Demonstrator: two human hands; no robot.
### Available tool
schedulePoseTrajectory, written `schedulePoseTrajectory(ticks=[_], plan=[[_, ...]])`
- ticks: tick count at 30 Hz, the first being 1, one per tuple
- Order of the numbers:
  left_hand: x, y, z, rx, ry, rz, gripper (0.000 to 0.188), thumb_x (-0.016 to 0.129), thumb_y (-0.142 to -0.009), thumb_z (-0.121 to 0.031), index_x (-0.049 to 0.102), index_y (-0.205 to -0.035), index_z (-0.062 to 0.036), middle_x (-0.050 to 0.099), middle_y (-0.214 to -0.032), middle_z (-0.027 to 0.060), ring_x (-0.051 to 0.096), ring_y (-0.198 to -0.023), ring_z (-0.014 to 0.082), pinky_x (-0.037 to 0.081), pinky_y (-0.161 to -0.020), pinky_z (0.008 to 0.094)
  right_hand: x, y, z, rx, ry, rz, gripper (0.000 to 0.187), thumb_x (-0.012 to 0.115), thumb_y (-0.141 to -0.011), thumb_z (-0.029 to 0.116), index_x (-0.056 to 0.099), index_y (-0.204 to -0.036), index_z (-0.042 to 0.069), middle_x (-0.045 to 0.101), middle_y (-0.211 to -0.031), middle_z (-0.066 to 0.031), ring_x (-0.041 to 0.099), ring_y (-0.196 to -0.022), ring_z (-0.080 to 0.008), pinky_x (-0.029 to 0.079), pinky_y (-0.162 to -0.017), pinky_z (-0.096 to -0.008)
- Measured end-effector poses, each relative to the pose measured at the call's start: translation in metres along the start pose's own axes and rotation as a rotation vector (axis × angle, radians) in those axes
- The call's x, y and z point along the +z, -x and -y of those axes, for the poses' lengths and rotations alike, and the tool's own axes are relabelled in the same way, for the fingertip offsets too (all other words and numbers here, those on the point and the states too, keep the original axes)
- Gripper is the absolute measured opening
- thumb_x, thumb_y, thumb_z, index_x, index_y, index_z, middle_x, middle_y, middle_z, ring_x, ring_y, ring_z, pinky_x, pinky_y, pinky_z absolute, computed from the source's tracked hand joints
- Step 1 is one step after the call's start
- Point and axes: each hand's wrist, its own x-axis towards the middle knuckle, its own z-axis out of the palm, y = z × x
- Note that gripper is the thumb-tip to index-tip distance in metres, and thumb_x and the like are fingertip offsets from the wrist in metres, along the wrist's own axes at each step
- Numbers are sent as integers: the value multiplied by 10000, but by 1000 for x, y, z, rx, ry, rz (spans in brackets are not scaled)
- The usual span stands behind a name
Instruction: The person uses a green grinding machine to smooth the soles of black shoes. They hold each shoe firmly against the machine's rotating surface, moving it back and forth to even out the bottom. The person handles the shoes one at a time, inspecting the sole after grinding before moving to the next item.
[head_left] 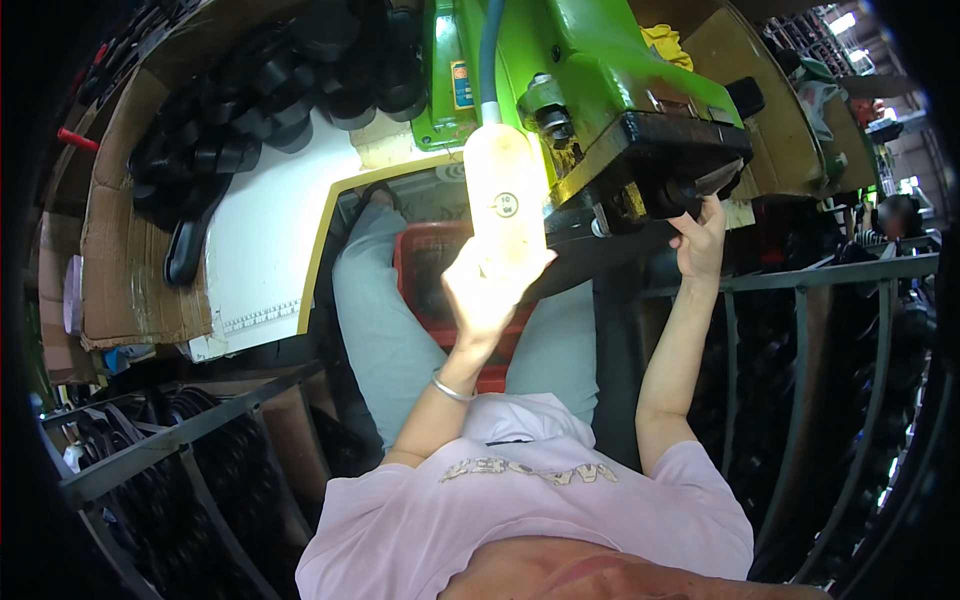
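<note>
My left hand [490, 290] is raised in the bright glare of a work lamp [505, 190] that hangs in front of a green machine [600, 70]. Whether its fingers hold something small is washed out by the light. A metal bangle circles that wrist. My right hand [700, 235] reaches up to the black underside of the machine's table [665, 150], fingers touching a black part at its front edge. A red plastic crate [430, 265] sits between my knees below the machine.
A heap of black rubber pieces [270, 90] lies on a white board [270, 240] lined with cardboard at the left. Metal-framed racks [180, 440] of more black parts stand at both sides. Another person [895, 215] works at the far right.
</note>
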Motion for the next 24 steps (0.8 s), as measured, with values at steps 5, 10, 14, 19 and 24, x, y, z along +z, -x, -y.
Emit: schedulePoseTrajectory(ticks=[5, 10, 14, 19, 24], plan=[[-26, 1, -4, -36, -2, 31, 241, 813, -684, -29, 649, -852, 28, 640, -757, 59, 575, -679, 106, 492, -664, 267, 15, 10, -2, 26, 9, 17, 602, 810, -697, 65, 559, -1240, -5, 606, -1037, -49, 566, -721, -44, 363, -429, -132], [-46, -3, -5, -25, -72, 123, 248, 813, -698, -36, 658, -880, 31, 657, -766, 69, 600, -696, 118, 496, -660, 272, 18, 20, -9, 4, -4, 88, 642, 834, -679, 76, 550, -1249, -2, 596, -1067, -69, 578, -759, -69, 413, -464, -148], [-36, -9, -18, 39, -255, 195, 348, 867, -695, -163, 680, -932, 11, 675, -757, 76, 623, -638, 160, 517, -629, 295, 14, 20, -11, -92, -50, 47, 656, 843, -671, 64, 548, -1253, -7, 600, -1045, -61, 580, -765, -68, 428, -482, -155], [-17, -25, -25, 358, -528, 241, 421, 871, -689, -292, 696, -954, -16, 690, -759, 95, 640, -590, 219, 527, -584, 301, 6, 8, -2, -81, -30, 20, 648, 833, -682, 50, 548, -1260, -9, 606, -1060, -56, 596, -792, -70, 414, -470, -131], [-31, -27, -10, 212, -358, 357, 357, 858, -707, -249, 704, -922, -9, 706, -786, 100, 657, -635, 199, 530, -610, 305, 17, 10, 2, -45, -16, 69, 639, 828, -683, 52, 550, -1255, -11, 605, -1085, -74, 600, -792, -67, 407, -444, -128]])
